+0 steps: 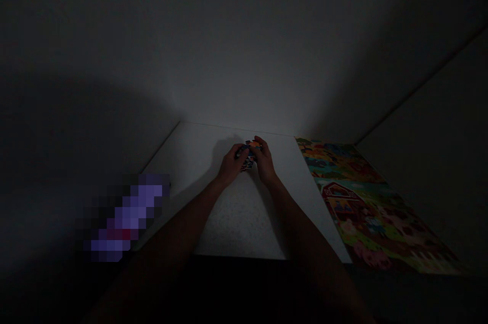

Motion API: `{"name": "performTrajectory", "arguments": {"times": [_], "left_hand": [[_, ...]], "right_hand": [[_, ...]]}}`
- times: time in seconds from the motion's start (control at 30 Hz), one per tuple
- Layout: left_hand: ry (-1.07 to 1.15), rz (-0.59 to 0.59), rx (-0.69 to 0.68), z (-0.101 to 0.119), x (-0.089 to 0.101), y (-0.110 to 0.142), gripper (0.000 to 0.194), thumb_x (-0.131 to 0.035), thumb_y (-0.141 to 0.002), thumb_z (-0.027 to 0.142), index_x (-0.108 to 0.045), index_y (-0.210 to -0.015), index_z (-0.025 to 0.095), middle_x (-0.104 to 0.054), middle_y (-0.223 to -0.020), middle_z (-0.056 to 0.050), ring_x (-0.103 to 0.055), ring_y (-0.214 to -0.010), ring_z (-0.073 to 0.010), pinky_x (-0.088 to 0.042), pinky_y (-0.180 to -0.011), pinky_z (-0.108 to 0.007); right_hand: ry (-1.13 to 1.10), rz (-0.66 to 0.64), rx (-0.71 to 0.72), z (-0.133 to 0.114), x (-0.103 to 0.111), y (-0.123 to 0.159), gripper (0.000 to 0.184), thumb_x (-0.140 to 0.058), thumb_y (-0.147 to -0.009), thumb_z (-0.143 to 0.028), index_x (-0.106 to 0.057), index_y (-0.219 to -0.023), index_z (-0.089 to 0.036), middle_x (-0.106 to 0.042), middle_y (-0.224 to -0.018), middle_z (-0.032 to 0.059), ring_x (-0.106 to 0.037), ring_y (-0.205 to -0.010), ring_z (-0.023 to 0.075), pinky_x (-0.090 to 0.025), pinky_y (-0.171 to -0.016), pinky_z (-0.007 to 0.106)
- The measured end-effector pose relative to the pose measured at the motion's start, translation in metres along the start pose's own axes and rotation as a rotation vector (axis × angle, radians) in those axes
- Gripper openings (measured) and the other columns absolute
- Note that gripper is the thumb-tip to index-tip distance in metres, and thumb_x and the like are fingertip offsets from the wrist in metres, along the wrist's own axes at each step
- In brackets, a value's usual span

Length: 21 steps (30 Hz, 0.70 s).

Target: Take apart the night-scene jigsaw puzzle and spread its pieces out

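Two bare forearms [190,222] taper to slender, bare wrists [220,181] and bare hands [230,166].

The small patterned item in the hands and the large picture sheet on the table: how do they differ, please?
The patterned item is much smaller than the picture sheet. The item is between the left hand and right hand, partly hidden; the sheet lies flat on the table, untouched. Both are multicoloured.
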<state>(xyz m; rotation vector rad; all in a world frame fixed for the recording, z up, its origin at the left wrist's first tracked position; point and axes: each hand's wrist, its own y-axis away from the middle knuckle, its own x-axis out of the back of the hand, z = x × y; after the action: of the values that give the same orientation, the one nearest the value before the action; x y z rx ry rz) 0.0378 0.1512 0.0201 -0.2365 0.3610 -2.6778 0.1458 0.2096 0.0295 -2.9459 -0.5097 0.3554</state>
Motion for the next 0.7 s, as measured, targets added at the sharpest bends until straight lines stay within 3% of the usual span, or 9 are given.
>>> {"name": "performTrajectory", "arguments": {"times": [0.3, 0.7], "left_hand": [[-0.076, -0.019, -0.035, 0.0042, -0.0002, 0.0027, 0.033, -0.051, -0.093, 0.046, -0.061, -0.114, 0.023, -0.070, -0.112, -0.004, -0.065, -0.103, -0.0208, -0.050, -0.094, -0.034], [-0.126, -0.072, -0.061, 0.0078, 0.0013, 0.0031, 0.033, -0.054, -0.091, 0.046, -0.062, -0.114, 0.023, -0.071, -0.107, -0.004, -0.066, -0.097, -0.0211, -0.052, -0.091, -0.034]], "right_hand": [[0.039, 0.027, -0.007, 0.0000, 0.0000, -0.0010, 0.055, -0.065, -0.073, -0.044, -0.055, -0.123, -0.022, -0.067, -0.114, 0.0068, -0.062, -0.108, 0.0223, -0.048, -0.097, 0.039], [0.084, 0.056, 0.025, 0.0058, 0.0032, -0.0055, 0.055, -0.065, -0.074, -0.046, -0.056, -0.121, -0.020, -0.067, -0.110, 0.0076, -0.062, -0.106, 0.0231, -0.047, -0.099, 0.041]]}}
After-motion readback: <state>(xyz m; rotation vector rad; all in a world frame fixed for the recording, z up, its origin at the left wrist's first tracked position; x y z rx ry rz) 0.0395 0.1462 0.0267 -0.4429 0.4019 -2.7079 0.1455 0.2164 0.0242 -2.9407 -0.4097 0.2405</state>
